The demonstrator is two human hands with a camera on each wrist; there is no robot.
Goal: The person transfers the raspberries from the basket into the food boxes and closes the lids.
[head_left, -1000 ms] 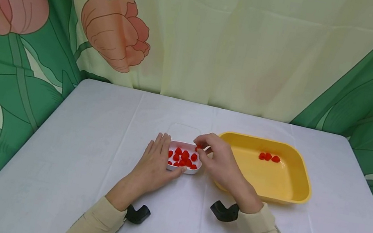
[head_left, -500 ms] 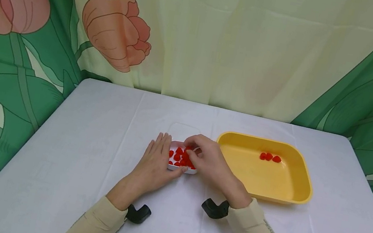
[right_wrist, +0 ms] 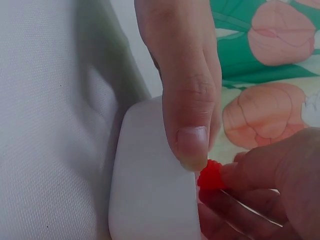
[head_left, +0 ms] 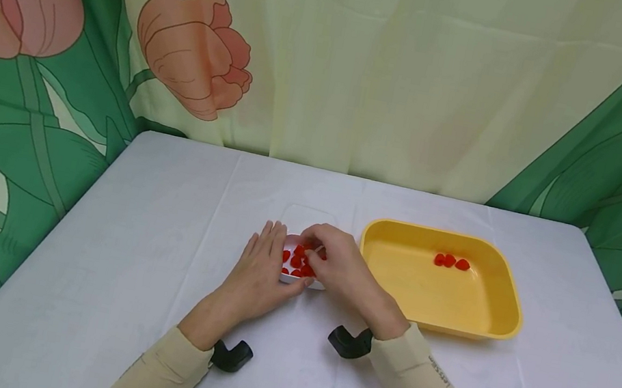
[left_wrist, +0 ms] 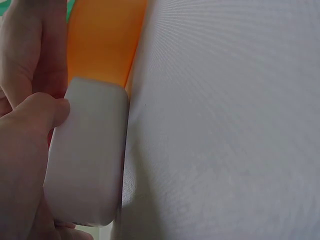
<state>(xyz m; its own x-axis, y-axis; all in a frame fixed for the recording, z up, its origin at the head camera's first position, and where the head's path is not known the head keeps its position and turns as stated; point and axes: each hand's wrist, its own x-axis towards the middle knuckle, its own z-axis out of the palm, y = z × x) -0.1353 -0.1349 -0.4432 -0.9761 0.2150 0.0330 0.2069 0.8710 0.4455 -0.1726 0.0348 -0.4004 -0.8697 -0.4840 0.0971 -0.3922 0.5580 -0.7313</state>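
A small white box [head_left: 291,280] holding several red raspberries [head_left: 296,261] sits mid-table. Along its left end lie the straight fingers of my left hand [head_left: 247,281], while the thumb rests on the near wall's rim; the left wrist view shows this thumb against the box [left_wrist: 92,150]. My right hand [head_left: 347,273] is over the right part of the box, hiding some of the contents. In the right wrist view it pinches one raspberry [right_wrist: 212,176] between thumb and fingers, close to the left thumb's tip.
To the right stands a yellow tray [head_left: 429,301] with a short row of raspberries [head_left: 449,261] near its back wall. A faint clear outline, perhaps a lid [head_left: 311,210], lies behind the box. White cloth [head_left: 167,231] covers the table, and a printed curtain [head_left: 417,88] hangs behind.
With the raspberry, my right hand has moved left from the box's right end to over its contents. My left hand stays in place.
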